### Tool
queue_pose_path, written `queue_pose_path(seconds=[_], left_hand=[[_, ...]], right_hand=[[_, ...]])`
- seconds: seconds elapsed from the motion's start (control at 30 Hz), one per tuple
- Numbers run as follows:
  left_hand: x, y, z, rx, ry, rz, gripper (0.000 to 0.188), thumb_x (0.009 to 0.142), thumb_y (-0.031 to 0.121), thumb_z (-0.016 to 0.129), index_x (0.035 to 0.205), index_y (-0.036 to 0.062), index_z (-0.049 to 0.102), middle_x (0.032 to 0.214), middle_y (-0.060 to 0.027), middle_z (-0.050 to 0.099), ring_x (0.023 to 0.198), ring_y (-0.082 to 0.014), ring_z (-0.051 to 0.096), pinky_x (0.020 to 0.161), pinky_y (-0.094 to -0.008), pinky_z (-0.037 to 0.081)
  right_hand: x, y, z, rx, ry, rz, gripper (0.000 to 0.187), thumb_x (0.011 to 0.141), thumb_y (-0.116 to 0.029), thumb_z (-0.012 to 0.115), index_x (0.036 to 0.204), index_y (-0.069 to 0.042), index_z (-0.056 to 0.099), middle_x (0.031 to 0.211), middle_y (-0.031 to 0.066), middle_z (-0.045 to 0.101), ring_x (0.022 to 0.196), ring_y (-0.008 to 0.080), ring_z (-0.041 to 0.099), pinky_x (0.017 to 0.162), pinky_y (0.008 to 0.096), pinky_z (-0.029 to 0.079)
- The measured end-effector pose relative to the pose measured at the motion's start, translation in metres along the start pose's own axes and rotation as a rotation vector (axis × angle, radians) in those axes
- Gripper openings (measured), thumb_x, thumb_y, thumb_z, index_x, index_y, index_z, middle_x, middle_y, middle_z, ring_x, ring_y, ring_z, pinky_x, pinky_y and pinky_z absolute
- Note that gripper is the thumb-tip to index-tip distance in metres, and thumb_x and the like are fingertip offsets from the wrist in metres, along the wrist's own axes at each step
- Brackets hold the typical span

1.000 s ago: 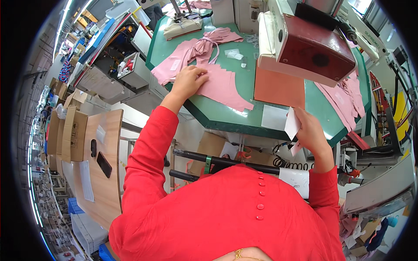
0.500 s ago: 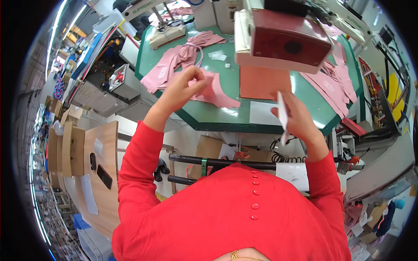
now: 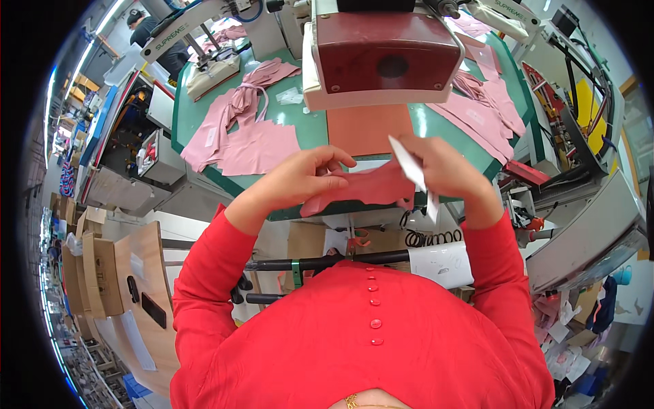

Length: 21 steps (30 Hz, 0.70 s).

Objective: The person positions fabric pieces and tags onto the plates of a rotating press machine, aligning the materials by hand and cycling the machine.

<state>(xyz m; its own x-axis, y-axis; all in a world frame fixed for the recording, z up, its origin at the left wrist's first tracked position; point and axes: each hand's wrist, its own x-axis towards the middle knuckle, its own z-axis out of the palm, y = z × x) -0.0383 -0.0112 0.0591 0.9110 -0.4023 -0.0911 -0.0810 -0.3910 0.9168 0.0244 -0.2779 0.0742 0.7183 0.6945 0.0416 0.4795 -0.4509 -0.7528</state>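
Note:
A pink fabric piece (image 3: 371,187) stretches between my two hands above the near edge of the green table (image 3: 305,129). My left hand (image 3: 289,180) has hold of its left end, with thumb and forefinger curved toward each other. At the other end, my right hand (image 3: 446,170) grips a thin white card (image 3: 407,163), and the fabric reaches up to these fingers. Whether they pinch the cloth too is hidden behind the card. Just beyond the hands lies an orange-brown pad (image 3: 368,129), beneath the overhanging dark red and cream press head (image 3: 388,58).
Pink fabric pieces lie on the table at the left (image 3: 259,146) and right (image 3: 477,116). A small clear plastic packet (image 3: 289,96) rests near the left pile. A wooden side table (image 3: 146,273) carries a phone (image 3: 154,310). A black bar (image 3: 368,258) runs before my body.
My left hand has brought the pink piece rightward from the left pile to in front of me. My right hand still holds the white card, now beside the cloth. The view has shifted.

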Motion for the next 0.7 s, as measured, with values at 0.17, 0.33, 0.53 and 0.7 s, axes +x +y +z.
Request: queue_pose_path(seconds=[0.17, 0.33, 0.53, 0.7], left_hand=[[0.046, -0.033, -0.025, 0.094, 0.052, -0.095, 0.028, 0.093, 0.021, 0.062, 0.110, -0.0015, 0.061, 0.088, -0.0012, 0.062, 0.082, -0.0084, 0.055, 0.073, -0.0255, 0.045], [0.084, -0.074, -0.049, 0.229, 0.273, -0.127, 0.032, 0.091, 0.024, 0.062, 0.112, 0.0009, 0.062, 0.095, -0.0093, 0.067, 0.086, -0.0189, 0.061, 0.077, -0.0314, 0.048], [0.081, -0.080, -0.053, 0.484, 0.289, -0.165, 0.038, 0.086, 0.029, 0.063, 0.116, 0.0051, 0.062, 0.103, -0.0182, 0.068, 0.095, -0.0332, 0.065, 0.082, -0.0382, 0.049], [0.071, -0.094, -0.059, 0.471, 0.363, -0.162, 0.036, 0.087, 0.028, 0.062, 0.110, 0.0018, 0.061, 0.100, -0.0184, 0.068, 0.091, -0.0340, 0.065, 0.078, -0.0391, 0.049]], right_hand=[[0.043, 0.036, -0.014, -0.258, 0.095, 0.009, 0.026, 0.080, -0.002, 0.057, 0.105, 0.002, 0.061, 0.079, 0.0206, 0.062, 0.064, 0.0299, 0.060, 0.061, 0.0367, 0.047], [0.100, 0.089, -0.013, -0.406, 0.189, 0.185, 0.028, 0.077, -0.016, 0.064, 0.102, -0.002, 0.063, 0.089, 0.0187, 0.067, 0.081, 0.0337, 0.066, 0.070, 0.0398, 0.052], [0.063, 0.096, -0.022, -0.307, 0.211, 0.207, 0.029, 0.080, -0.018, 0.062, 0.105, -0.003, 0.062, 0.097, 0.0211, 0.067, 0.087, 0.0362, 0.066, 0.073, 0.0424, 0.052], [0.019, 0.097, -0.016, -0.414, 0.308, 0.229, 0.047, 0.075, -0.026, 0.074, 0.110, -0.002, 0.054, 0.091, 0.0211, 0.066, 0.084, 0.0373, 0.065, 0.071, 0.0427, 0.051]])
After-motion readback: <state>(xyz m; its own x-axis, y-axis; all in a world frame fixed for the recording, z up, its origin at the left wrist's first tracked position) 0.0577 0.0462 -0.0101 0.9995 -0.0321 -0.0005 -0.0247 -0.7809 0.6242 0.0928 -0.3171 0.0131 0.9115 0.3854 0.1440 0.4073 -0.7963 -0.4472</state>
